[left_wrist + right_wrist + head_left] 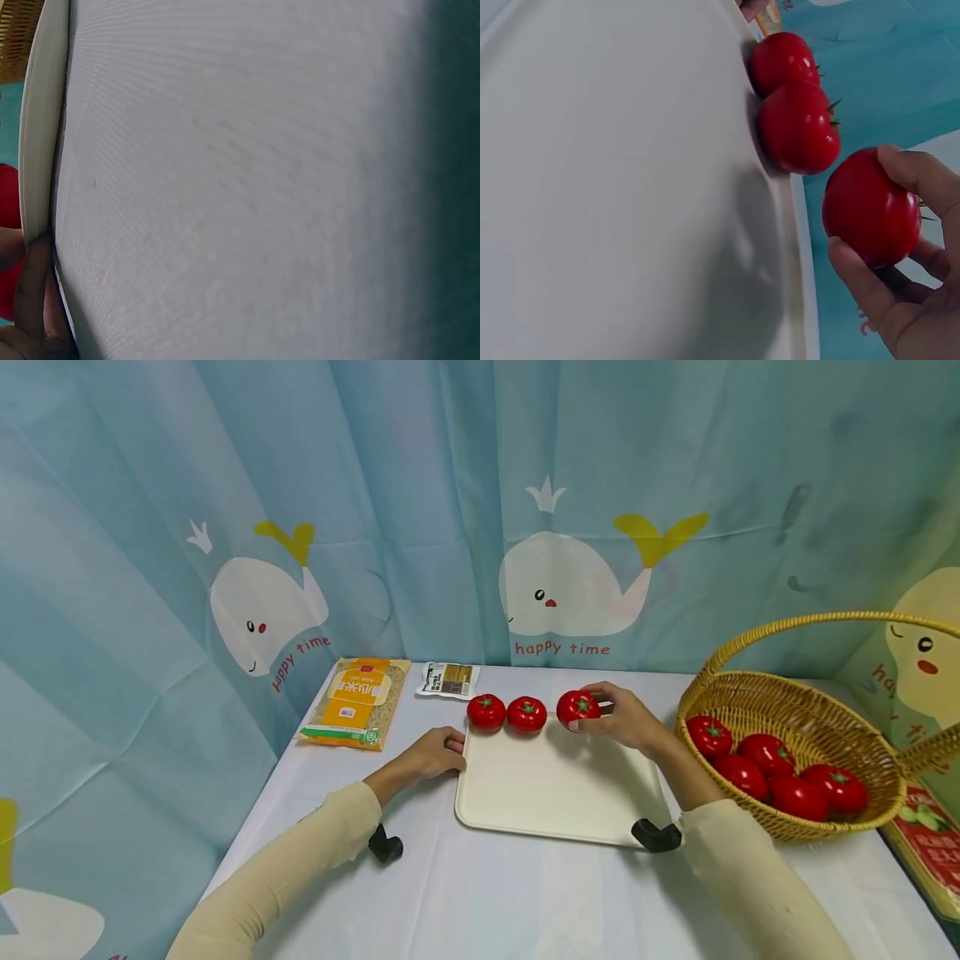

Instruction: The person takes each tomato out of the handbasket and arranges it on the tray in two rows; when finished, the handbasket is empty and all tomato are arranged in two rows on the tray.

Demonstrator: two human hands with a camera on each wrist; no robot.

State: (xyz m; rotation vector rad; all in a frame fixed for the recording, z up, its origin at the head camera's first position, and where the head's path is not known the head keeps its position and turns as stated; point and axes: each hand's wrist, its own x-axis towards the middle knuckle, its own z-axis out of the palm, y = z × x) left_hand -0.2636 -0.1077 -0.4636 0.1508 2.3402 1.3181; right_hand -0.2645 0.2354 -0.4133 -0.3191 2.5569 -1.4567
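My right hand holds a red tomato with a green stem over the far side of a cream tray. In the right wrist view, thumb and fingers wrap this tomato, raised off the tray with its shadow falling below. Two more tomatoes, one on the left and one beside it, sit side by side along the tray's far left edge. My left hand grips the tray's left rim; the left wrist view shows thumb and fingers at the rim.
At the right stands a wicker basket with a tall handle and several tomatoes inside. A bag of grain lies back left, near a small white packet. Part of a red box shows beyond the basket. A curtain hangs behind.
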